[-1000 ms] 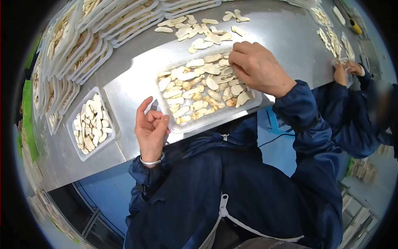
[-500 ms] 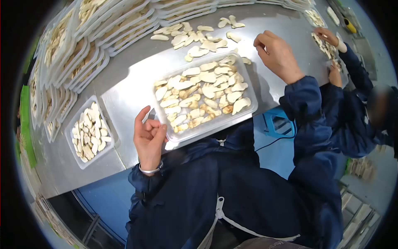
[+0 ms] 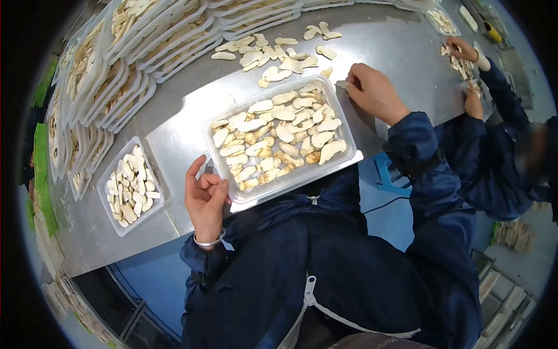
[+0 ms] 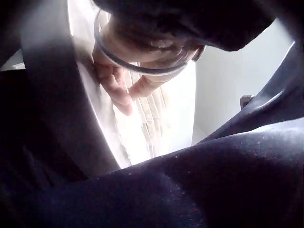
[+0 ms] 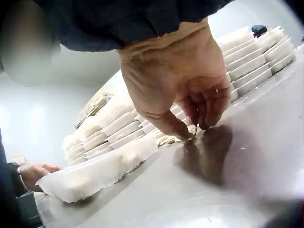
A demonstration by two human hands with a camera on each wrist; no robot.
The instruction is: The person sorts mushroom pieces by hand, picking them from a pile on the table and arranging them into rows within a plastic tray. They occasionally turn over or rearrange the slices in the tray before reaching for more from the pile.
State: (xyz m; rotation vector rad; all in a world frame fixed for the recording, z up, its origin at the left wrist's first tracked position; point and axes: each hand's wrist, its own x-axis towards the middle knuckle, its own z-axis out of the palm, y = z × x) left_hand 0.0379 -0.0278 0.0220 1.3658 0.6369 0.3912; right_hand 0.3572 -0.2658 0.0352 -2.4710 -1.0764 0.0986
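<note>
A clear tray (image 3: pixel 273 193) of pale mushroom-like slices lies near the table's front edge. My left hand (image 3: pixel 206 200) is at its lower left corner, thumb by the rim and fingers bent loosely; in the left wrist view the same hand (image 4: pixel 130 71) appears beneath a bracelet. To the right of the tray, my right hand (image 3: pixel 376 93) pinches a slice (image 3: pixel 342 85) between thumb and fingers. From the right wrist, that hand (image 5: pixel 178 85) is low over the metal table, a small slice (image 5: pixel 192 131) at its fingertips. Loose slices (image 3: pixel 250 58) lie behind the tray.
Stacked filled trays (image 3: pixel 174 43) line the back and left of the metal table (image 3: pixel 174 151). A smaller filled tray (image 3: pixel 121 228) sits at the left. On the right, another person's hands (image 3: pixel 474 104) are among slices. A blue object (image 3: pixel 388 177) shows below the table edge.
My right hand has gone from over the tray's back right corner to the table beside it and now pinches a slice there. The left hand has stayed at the tray's corner.
</note>
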